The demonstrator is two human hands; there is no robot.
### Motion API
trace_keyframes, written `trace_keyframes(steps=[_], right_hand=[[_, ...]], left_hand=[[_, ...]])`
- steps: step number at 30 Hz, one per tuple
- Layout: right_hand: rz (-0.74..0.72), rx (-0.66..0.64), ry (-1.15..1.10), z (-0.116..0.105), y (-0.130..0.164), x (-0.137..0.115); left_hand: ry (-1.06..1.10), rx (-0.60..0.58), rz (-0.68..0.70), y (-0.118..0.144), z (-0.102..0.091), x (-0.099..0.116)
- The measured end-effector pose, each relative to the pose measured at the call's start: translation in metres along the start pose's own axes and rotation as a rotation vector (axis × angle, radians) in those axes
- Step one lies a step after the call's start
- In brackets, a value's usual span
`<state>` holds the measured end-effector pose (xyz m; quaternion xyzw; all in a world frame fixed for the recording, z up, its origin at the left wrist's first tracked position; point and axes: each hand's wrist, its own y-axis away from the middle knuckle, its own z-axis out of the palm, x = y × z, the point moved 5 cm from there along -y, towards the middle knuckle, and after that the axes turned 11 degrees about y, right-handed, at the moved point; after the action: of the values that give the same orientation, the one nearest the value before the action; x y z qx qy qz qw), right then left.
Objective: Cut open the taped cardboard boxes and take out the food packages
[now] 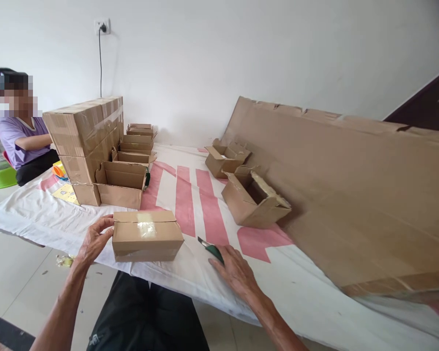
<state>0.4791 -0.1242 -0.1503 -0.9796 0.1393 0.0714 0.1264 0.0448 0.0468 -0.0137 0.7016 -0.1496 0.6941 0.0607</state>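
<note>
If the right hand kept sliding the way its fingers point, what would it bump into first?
The right hand points up-left, with a green-handled cutter right at its fingertips, so it would meet that first. Beyond it, probably the taped box, though depth is hard to judge.

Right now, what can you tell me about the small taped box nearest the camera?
The small taped box is plain brown corrugated cardboard, closed, with clear tape along its top seam and a shiny patch mid-lid. It lies flat near the front edge of the white and pink sheet. The left hand touches its left end, fingers curled on the top corner. The right hand is apart from it, on a green-handled cutter.
</note>
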Motion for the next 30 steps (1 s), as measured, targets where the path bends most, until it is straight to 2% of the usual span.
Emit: trace_keyframes(steps=[4, 7, 10, 13, 16, 20, 23, 25, 27, 30], right_hand=[[0.082, 0.073, -0.161, -0.005, -0.005, 0.003], [0.239, 0.089, -0.534, -0.020, -0.018, -0.011], [0.283, -0.034, -0.926, -0.038, -0.033, -0.050], [0.173, -0.065, -1.060, -0.062, -0.044, -0.099], [0.077, 0.010, -1.041, -0.077, -0.043, -0.135], [0.031, 0.072, -0.937, -0.076, -0.030, -0.148], [0.008, 0.008, -0.905, -0.077, -0.028, -0.139], [-0.021, -0.066, -0.871, -0.089, -0.034, -0.134], [-0.081, -0.148, -0.810, -0.110, -0.046, -0.136], [-0.262, -0.268, -0.666, -0.149, -0.066, -0.159]], left_hand=[[-0.006, -0.026, -0.028, -0.001, 0.001, -0.005], [0.019, -0.030, -0.031, 0.000, 0.003, -0.003], [0.032, -0.037, -0.011, 0.001, 0.007, 0.002], [0.026, -0.036, 0.000, 0.003, 0.010, 0.005], [0.018, -0.027, 0.006, 0.003, 0.010, 0.004], [0.017, -0.005, -0.010, 0.001, 0.005, -0.005], [0.009, 0.000, -0.015, 0.001, 0.002, -0.006], [0.003, -0.024, -0.017, 0.002, 0.004, -0.003], [-0.006, -0.043, -0.012, 0.004, 0.005, 0.000], [-0.026, -0.026, -0.005, 0.005, 0.005, -0.001]])
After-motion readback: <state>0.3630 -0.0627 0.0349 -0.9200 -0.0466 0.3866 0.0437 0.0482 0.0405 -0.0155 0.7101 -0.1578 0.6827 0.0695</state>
